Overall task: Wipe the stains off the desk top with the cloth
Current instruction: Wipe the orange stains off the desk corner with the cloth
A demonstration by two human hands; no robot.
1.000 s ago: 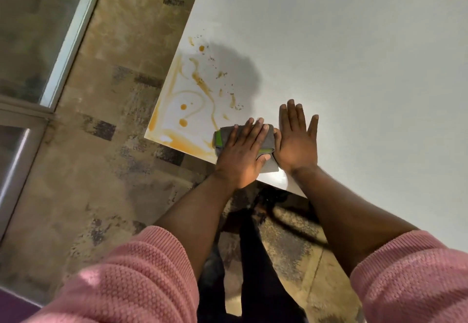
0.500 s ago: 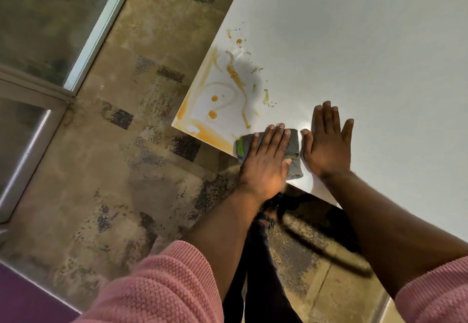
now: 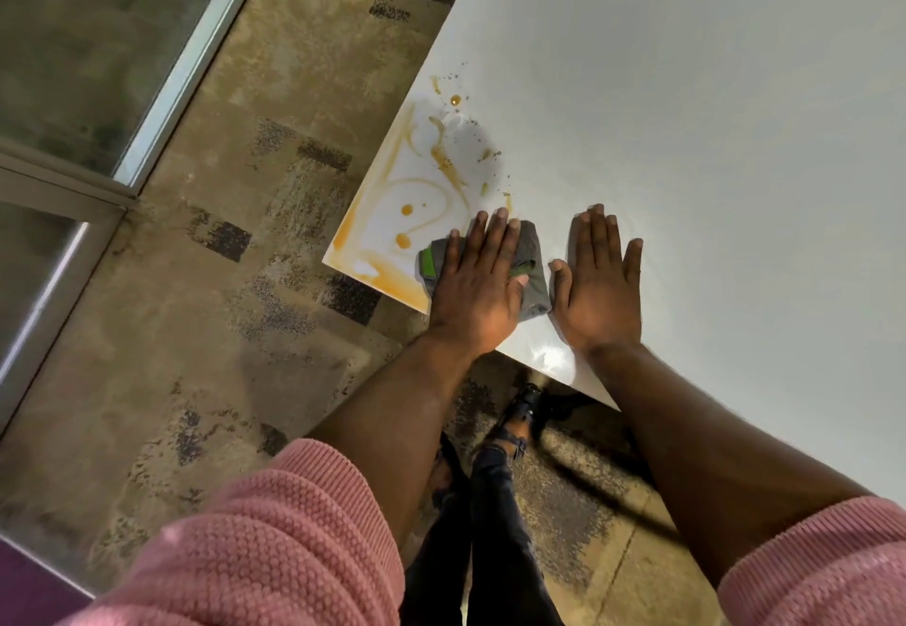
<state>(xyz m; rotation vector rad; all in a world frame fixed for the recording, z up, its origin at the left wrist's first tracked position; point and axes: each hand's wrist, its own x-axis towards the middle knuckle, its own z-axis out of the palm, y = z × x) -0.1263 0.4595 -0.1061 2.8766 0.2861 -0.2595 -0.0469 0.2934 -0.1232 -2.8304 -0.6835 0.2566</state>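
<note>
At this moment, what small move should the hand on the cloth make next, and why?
Probably slide the left hand and the grey cloth under it toward the desk's corner. The orange stains begin right at the cloth's far-left edge and look unwiped, streaks and drops spreading to the corner. The right hand lies flat on clean desk top, bracing.

Orange stains [image 3: 412, 213] streak the white desk top [image 3: 686, 135]; grey cloth [image 3: 532, 277] edged green.
</note>
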